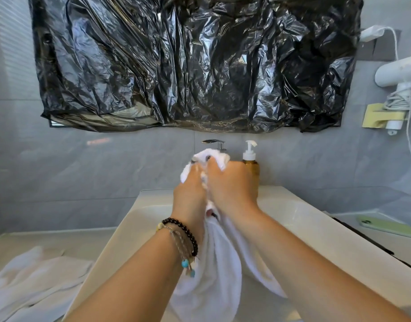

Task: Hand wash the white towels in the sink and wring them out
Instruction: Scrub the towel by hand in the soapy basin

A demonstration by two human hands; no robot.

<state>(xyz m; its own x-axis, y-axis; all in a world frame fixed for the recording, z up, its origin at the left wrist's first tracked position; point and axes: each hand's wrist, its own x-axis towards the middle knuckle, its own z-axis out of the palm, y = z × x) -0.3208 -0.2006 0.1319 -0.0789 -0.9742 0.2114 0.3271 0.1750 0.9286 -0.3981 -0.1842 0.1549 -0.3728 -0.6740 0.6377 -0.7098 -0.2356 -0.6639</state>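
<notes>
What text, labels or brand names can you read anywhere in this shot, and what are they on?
None can be read.
Pump bottle: amber body, no label showing on the visible part; the right hand covers some of it.
Green phone: back faces up, any logo too blurred to tell.
Black plastic sheet: no print visible.
White towel in both hands' grip: a small dark spot near the left hand, possibly a tag, unreadable.
</notes>
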